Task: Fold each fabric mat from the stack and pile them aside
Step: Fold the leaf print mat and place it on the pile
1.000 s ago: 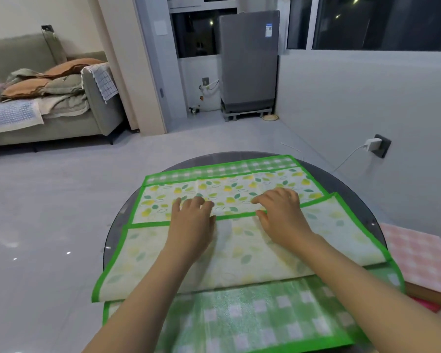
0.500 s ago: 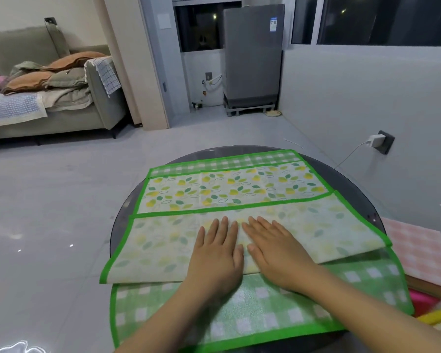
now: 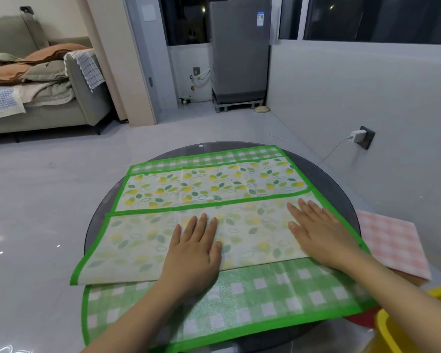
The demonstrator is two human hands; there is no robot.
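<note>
A grey tiled floor [image 3: 61, 179] filled the left and centre of the frame. A grey sofa [image 3: 36, 113] piled with folded bedding stood in the upper left, and a grey appliance [image 3: 239, 52] stood on a stand at the top centre. A white wall [image 3: 367, 98] ran down the right side and carried a socket with a white charger [image 3: 358, 135] plugged in.

A round dark glass table [image 3: 341, 184] occupied the lower centre. On it lay the green checked mat [image 3: 239, 301], spread flat, its near edge reaching past the table rim. On top of that mat lay the leaf-print mat [image 3: 201, 184] with a green border. Its near half was folded over towards the far side, so the pale reverse faced up and the folded edge lay across the middle of the frame.

The left hand [image 3: 194, 250] lay flat on the folded half at centre, fingers straight and together, gripping nothing. The right hand [image 3: 321, 233] lay flat on the same half near its right border, fingers straight and slightly spread, gripping nothing.

A pink checked mat [image 3: 392, 240] lay at the right edge, just beside the table. A yellow container [image 3: 423, 324] showed in the lower right corner.
</note>
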